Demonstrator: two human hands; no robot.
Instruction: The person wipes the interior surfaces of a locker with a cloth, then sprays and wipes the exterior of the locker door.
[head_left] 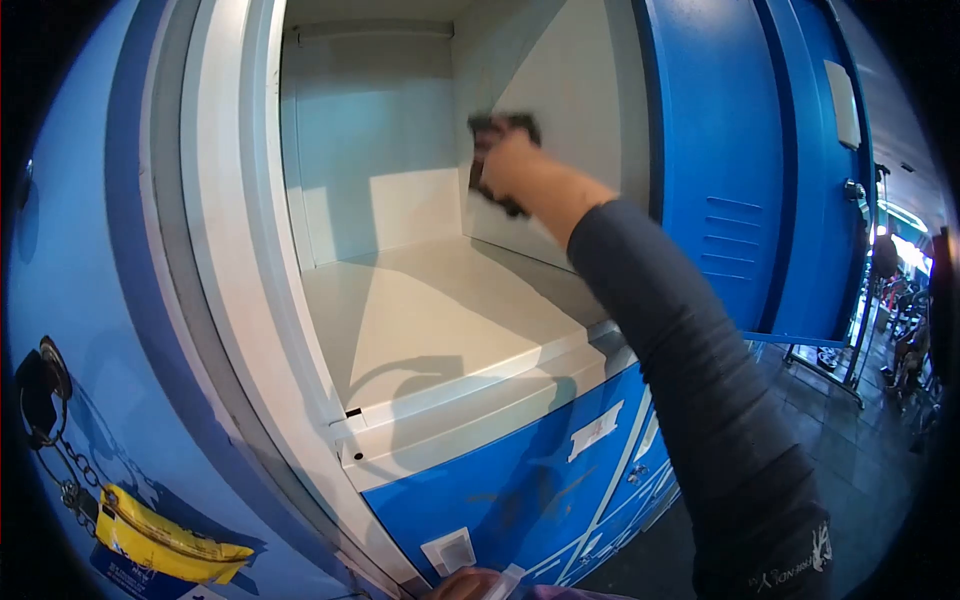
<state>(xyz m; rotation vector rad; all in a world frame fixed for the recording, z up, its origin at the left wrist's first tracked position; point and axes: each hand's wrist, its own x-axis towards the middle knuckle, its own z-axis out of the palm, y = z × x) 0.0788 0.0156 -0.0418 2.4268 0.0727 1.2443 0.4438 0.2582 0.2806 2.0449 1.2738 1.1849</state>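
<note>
My right hand (510, 165) reaches into an open locker compartment, closed around a dark, crumpled cloth (488, 128). Both are smeared by motion, close to the pale inner right wall (580, 110). Only a sliver of my left hand (463, 585) shows at the bottom edge, below the compartment. It appears curled beside a pale, translucent piece (503, 583), and the rest of what it holds is cut off by the frame. The light-coloured compartment floor (450, 300) carries shadows.
The blue locker door (720, 150) stands swung out on the right. A blue panel (70, 250) at the left bears a key chain (75, 460) and a yellow pouch (165, 540). Another blue locker door (520, 490) lies below. Dark floor tiles (840, 440) stretch away at the right.
</note>
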